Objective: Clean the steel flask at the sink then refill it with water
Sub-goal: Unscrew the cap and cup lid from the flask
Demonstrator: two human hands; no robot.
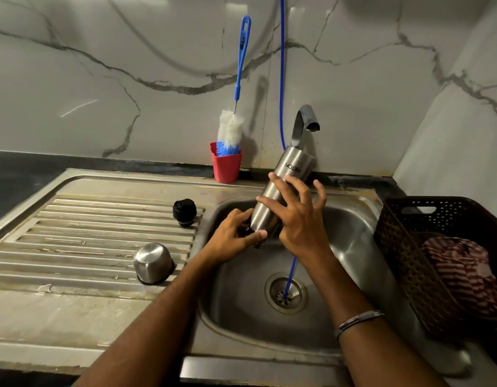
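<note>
Dim, warm indoor light from above. Soft glare patches on marble wall (pixel 241 12); highlights on sink basin (pixel 353 233). Faucet (pixel 304 121) casts shadow on wall. Wide-angle bowing at edges; focus acceptable.

Just one camera here, worn on the person's head, wide-angle, looking forward and down. It sits close above the round-cornered stainless steel sink basin (pixel 353 247), both forearms reaching in from the bottom edge, and faces the grey-veined white marble wall (pixel 130 65) straight behind.
</note>
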